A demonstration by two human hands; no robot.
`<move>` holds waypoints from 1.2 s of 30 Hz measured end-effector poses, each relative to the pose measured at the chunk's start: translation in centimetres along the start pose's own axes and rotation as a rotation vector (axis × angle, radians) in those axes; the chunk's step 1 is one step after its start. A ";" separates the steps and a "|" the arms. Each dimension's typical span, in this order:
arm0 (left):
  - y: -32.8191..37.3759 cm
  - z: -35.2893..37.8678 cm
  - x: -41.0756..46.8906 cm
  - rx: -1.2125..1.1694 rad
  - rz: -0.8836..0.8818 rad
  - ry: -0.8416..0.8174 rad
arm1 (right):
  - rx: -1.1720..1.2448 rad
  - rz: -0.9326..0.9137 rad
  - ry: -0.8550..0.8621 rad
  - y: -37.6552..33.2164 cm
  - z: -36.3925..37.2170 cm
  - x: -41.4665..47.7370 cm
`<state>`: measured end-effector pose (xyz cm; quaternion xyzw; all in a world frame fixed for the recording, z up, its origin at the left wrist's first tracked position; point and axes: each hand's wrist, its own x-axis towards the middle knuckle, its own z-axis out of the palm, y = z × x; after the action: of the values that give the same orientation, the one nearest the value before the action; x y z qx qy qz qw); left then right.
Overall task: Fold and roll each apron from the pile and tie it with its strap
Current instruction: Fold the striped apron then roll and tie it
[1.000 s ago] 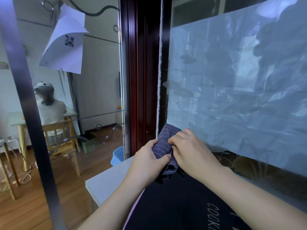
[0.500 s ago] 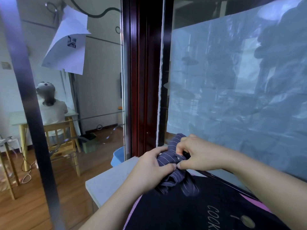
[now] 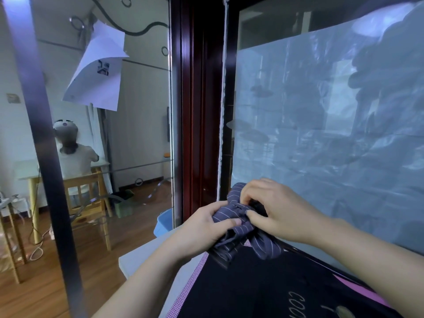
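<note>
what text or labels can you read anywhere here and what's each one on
"COO": pale letters on the black apron, the rest cut off by the picture's lower edge.
Dark printed mark on the hanging paper sheet: too blurred to read.
Striped apron: no text shows.

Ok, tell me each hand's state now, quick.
Left hand: grips the striped apron.
Right hand: pinches the same apron.
</note>
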<state>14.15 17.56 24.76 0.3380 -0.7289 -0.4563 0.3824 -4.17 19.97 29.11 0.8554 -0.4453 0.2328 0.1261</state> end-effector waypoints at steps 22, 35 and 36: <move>0.0 -1.8 1.1 -0.860 -0.143 0.029 | 0.908 0.189 0.145 -3.9 -1.4 -0.2; -0.6 -1.0 0.1 -0.499 -0.036 -0.062 | 0.876 0.408 0.238 -2.8 -3.9 2.3; -0.7 -0.9 0.2 -0.470 -0.032 -0.058 | 0.886 0.393 0.235 -2.9 -3.8 2.4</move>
<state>14.94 16.79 24.41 0.2380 -0.6080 -0.6289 0.4222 -1.70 21.60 33.59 0.6944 -0.4392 0.5140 -0.2466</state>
